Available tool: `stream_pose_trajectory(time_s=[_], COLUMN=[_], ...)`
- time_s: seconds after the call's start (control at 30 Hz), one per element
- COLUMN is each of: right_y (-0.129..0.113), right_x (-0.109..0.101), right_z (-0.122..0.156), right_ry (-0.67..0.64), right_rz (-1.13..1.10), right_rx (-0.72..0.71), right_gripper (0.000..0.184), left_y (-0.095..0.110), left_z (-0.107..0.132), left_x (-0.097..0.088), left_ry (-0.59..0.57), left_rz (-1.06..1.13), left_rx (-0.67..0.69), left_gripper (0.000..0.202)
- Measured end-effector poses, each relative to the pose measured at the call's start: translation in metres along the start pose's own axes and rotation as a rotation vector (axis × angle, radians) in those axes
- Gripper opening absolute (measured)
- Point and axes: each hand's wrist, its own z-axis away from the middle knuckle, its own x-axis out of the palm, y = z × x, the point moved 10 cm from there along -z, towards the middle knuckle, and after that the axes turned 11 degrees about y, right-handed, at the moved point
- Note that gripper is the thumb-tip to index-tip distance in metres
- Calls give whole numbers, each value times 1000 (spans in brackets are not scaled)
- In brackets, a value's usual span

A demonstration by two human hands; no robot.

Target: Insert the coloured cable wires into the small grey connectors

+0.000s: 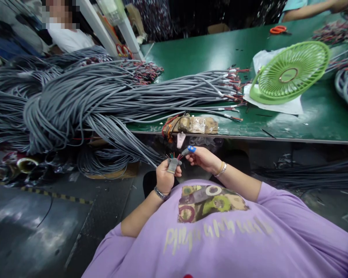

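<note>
My left hand (166,174) is closed around the end of a grey cable (139,151), its thumb wrapped in grey tape. Thin coloured wires (174,156) fan out of the cable end above that fist. My right hand (202,157) pinches at those wire tips with taped fingers, one capped in blue. Both hands hover below the green table's front edge (249,136), just above my purple shirt. The cable runs up left into a large heap of grey cables (84,96).
A taped brown block (195,124) sits on the table edge right above my hands. A green fan (290,72) stands on white paper at right. Orange scissors (277,29) lie far back. Other people sit at the far left and the top right. More cable coils lie at the right edge.
</note>
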Motion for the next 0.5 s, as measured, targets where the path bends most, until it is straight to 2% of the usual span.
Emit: stream_pose_trajectory(time_s=[0.17,0.33,0.43,0.5], right_y=[-9,-21,-20,-20], right_x=[13,23,25,25], right_z=[16,24,25,26], right_ry=[-35,-31,-31,-22], right_rz=[160,215,211,216], right_rx=[-75,-183,-211,-240], right_gripper=[39,38,37,37], left_y=[17,20,18,13], left_z=[7,11,9,7], left_x=[2,3,2,-1], left_ry=[-42,-67,-46,-7], left_rz=[-153,-229,-198,-137], left_rx=[177,287,269,183], left_gripper=[32,27,27,30])
